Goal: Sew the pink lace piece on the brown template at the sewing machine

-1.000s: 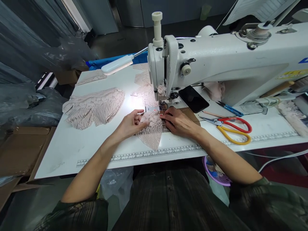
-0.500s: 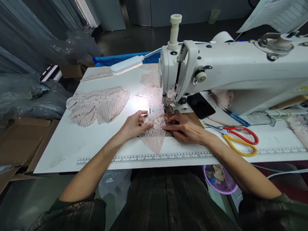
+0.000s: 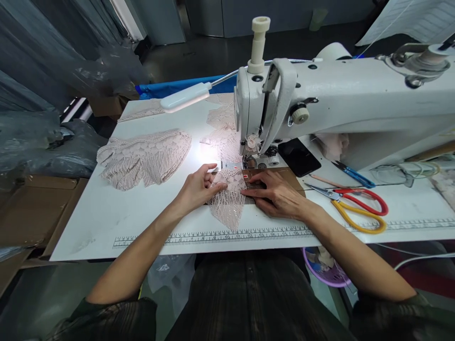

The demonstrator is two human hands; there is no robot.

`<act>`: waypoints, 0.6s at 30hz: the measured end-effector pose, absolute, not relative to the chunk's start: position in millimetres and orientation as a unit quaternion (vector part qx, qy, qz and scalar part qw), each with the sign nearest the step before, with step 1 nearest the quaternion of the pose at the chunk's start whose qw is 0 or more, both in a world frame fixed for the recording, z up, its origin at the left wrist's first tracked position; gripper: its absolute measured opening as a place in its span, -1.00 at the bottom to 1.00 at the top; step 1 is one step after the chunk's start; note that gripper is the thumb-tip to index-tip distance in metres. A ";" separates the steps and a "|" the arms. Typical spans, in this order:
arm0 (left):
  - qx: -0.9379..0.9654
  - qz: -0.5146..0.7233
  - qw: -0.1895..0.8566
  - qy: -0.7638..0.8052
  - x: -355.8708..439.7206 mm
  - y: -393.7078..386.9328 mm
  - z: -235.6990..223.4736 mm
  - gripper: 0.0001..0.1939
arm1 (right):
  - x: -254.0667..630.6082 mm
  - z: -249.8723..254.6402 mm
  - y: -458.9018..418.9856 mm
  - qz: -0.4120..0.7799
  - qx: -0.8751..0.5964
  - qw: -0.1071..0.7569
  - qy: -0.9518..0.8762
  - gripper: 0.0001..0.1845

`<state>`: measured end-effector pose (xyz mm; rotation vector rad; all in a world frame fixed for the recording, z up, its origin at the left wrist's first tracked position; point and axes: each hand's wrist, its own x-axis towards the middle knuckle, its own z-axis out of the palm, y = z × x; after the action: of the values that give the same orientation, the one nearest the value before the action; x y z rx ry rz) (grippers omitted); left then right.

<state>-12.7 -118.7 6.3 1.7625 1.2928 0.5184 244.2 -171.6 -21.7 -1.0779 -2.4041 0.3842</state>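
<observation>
Both hands barely shifted since earlier frame. Left hand and right hand, fingers flat and lightly spread, press pale pink lace panel at frame centre, just before white sewing machine presser foot. Best: feed evenly, fingertips clear of needle.

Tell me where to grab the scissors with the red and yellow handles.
Take the scissors at the handle loops, coming from the right and above. They lie flat on the table, blades pointing left toward the right hand, the red and yellow loops open on the far right. That end is bare; a blue-handled tool lies just behind.
</observation>
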 end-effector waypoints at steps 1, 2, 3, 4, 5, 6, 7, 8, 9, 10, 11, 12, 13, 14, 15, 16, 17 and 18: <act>0.709 0.207 0.433 0.516 -12.9 -118.2 5.7 -0.23 | 244.0 -21.8 -171.9 0.139 -0.394 0.237 -0.877 -0.60; 0.710 0.207 0.434 0.515 -13.1 -117.8 5.1 -0.23 | 243.8 -21.8 -172.1 0.138 -0.394 0.237 -0.877 -0.59; 0.711 0.206 0.434 0.514 -13.3 -117.3 4.5 -0.22 | 243.5 -21.8 -172.3 0.137 -0.396 0.235 -0.877 -0.59; 0.711 0.206 0.433 0.514 -13.5 -117.1 4.1 -0.22 | 243.2 -21.6 -172.5 0.135 -0.397 0.234 -0.877 -0.59; 0.711 0.206 0.433 0.514 -13.7 -117.1 3.8 -0.22 | 242.9 -21.3 -172.6 0.133 -0.398 0.232 -0.877 -0.60; 0.712 0.205 0.431 0.515 -13.9 -117.3 3.6 -0.23 | 242.6 -20.8 -172.8 0.132 -0.399 0.230 -0.878 -0.61; 0.716 0.205 0.427 0.514 -14.2 -117.8 3.7 -0.24 | 242.2 -20.3 -172.9 0.131 -0.401 0.227 -0.878 -0.61; 0.723 0.205 0.417 0.511 -14.5 -118.5 3.9 -0.26 | 241.8 -19.7 -173.1 0.129 -0.402 0.225 -0.878 -0.62; 0.737 0.206 0.396 0.507 -14.8 -119.4 4.2 -0.30 | 241.5 -19.2 -173.3 0.128 -0.405 0.223 -0.878 -0.62; 0.757 0.210 0.357 0.505 -15.0 -120.3 4.8 -0.36 | 241.1 -18.7 -173.4 0.126 -0.407 0.221 -0.877 -0.62; 0.781 0.217 0.297 0.505 -15.0 -121.0 5.5 -0.44 | 240.8 -18.3 -173.6 0.125 -0.409 0.220 -0.877 -0.63; 0.805 0.224 0.224 0.502 -14.6 -121.6 6.4 -0.52 | 240.6 -18.1 -173.7 0.124 -0.410 0.219 -0.877 -0.63; 0.830 0.226 0.150 0.488 -13.7 -121.8 7.3 -0.60 | 240.4 -18.1 -173.8 0.123 -0.411 0.218 -0.877 -0.63; 0.857 0.220 0.089 0.458 -12.1 -121.5 8.1 -0.66 | 240.3 -18.2 -173.8 0.122 -0.411 0.217 -0.877 -0.63; 0.885 0.207 0.048 0.414 -9.8 -120.8 8.7 -0.70 | 240.2 -18.4 -173.8 0.121 -0.411 0.216 -0.878 -0.63; 0.915 0.189 0.028 0.356 -6.9 -119.7 8.9 -0.73 | 240.2 -18.7 -173.7 0.119 -0.410 0.216 -0.878 -0.63; 0.941 0.168 0.022 0.294 -3.6 -118.2 8.6 -0.75 | 240.2 -18.9 -173.6 0.117 -0.410 0.216 -0.878 -0.63; 0.960 0.149 0.021 0.236 0.0 -116.5 7.7 -0.75 | 240.3 -19.2 -173.6 0.115 -0.409 0.218 -0.878 -0.62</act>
<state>0.0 -116.5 7.7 2.9769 0.7312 0.4615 240.3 -173.6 -19.2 -1.1339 -2.4327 0.3183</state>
